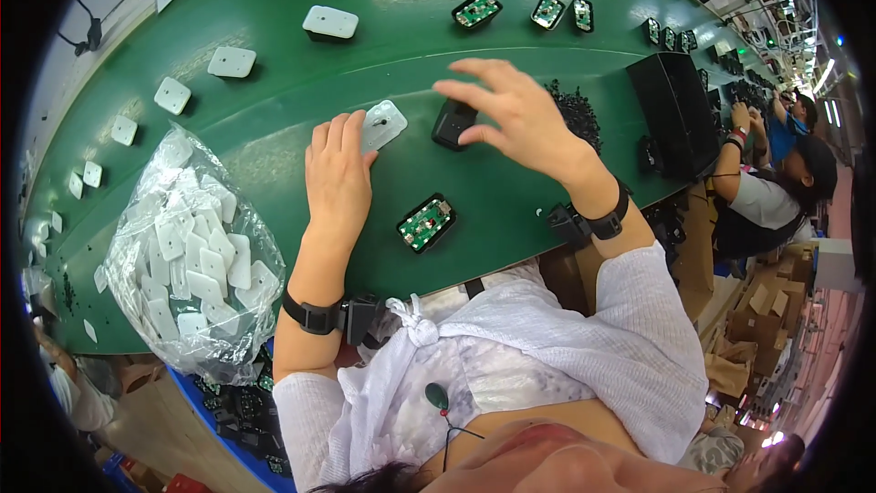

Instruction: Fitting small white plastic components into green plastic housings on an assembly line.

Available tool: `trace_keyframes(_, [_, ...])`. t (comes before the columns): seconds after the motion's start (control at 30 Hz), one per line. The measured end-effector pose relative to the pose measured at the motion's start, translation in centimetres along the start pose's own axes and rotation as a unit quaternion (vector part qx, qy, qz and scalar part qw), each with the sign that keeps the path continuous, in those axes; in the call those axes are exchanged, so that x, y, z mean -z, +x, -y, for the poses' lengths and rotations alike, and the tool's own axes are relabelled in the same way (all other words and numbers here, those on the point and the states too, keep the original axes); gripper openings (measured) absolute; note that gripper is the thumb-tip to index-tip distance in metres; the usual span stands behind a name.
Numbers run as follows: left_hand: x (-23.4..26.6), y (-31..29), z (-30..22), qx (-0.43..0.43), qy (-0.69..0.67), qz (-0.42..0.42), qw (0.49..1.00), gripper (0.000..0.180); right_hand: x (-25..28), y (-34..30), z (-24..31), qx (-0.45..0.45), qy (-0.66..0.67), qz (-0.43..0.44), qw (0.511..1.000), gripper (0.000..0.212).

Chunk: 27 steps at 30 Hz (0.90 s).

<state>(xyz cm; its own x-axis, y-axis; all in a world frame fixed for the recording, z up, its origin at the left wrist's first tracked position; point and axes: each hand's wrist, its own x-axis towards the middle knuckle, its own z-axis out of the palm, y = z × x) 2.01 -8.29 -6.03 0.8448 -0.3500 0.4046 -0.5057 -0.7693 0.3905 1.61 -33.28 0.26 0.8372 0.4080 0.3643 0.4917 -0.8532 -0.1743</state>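
Observation:
My left hand (338,173) lies with its fingers stretched out, at the left edge of a white cover plate (387,128) that has a small dark spot in its middle. Fingers and thumb of my right hand (520,114) are spread wide around a black plastic case (449,126). The thumb seems to reach the case's right side, but I cannot tell whether it touches. Closer to me, an open black case with a green circuit board (426,224) rests on the green table (493,219).
Left of me sits a clear bag of white plates (205,256). Several white-topped cases (231,62) line the far left. Boards in cases (476,10) stand at the back. A pile of small black parts (577,114) and a black box (671,114) lie right. Co-workers (766,173) sit farther right.

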Motion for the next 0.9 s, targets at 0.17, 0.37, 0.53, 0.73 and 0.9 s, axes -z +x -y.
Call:
trace_keyframes(0.17, [-0.1,0.1,0.1,-0.027,-0.039,-0.029,0.998,0.047,-1.4,-0.7,-0.4,0.063,0.059,0.118,0.989,0.049])
trace_keyframes(0.37, [-0.1,0.3,-0.1,-0.003,-0.077,-0.033,0.997,0.05,-0.9,0.9,0.7,0.012,0.066,0.072,0.995,0.042])
trace_keyframes(0.53, [-0.5,-0.1,1.0,0.051,-0.184,-0.066,0.979,0.051,-2.7,3.2,3.5,0.07,0.104,0.016,0.992,0.041])
trace_keyframes(0.73, [-0.2,-0.1,1.3,0.023,-0.177,-0.063,0.982,0.04,-3.8,4.0,4.3,0.107,0.071,0.069,0.989,0.041])
trace_keyframes(0.9, [-0.1,0.1,1.7,0.016,-0.129,-0.027,0.991,0.036,-4.6,4.3,4.4,0.095,0.057,0.092,0.99,0.04])
